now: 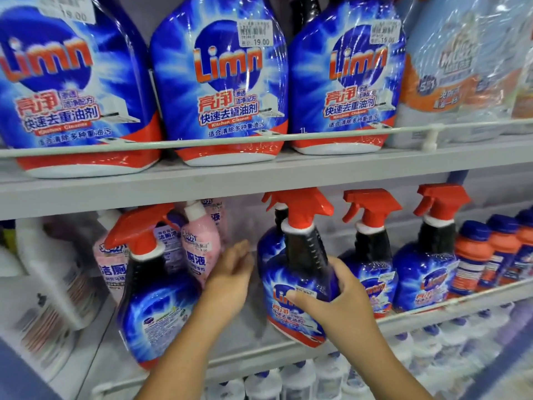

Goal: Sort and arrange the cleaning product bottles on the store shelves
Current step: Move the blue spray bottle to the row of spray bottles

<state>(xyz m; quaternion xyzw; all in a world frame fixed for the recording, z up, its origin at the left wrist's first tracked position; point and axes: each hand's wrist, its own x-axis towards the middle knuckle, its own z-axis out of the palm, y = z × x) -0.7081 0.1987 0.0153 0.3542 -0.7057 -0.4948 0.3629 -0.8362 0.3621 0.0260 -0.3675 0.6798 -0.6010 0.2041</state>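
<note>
On the middle shelf, my right hand [336,295] grips a blue spray bottle [291,307] with a red trigger head, tilted slightly, at the shelf's front. My left hand [230,272] is open with fingers spread, reaching into the gap between that bottle and another blue spray bottle [153,307] on the left. It is close to the pink bottles [199,243] standing behind; I cannot tell if it touches them. Two more red-trigger spray bottles [372,272] [427,272] stand to the right.
Three large blue Limn refill bottles [219,82] sit on the upper shelf behind a rail [259,138]. Orange bottles with blue caps [473,261] stand at the far right, white bottles [52,272] at the left. White bottles with blue caps [302,379] fill the shelf below.
</note>
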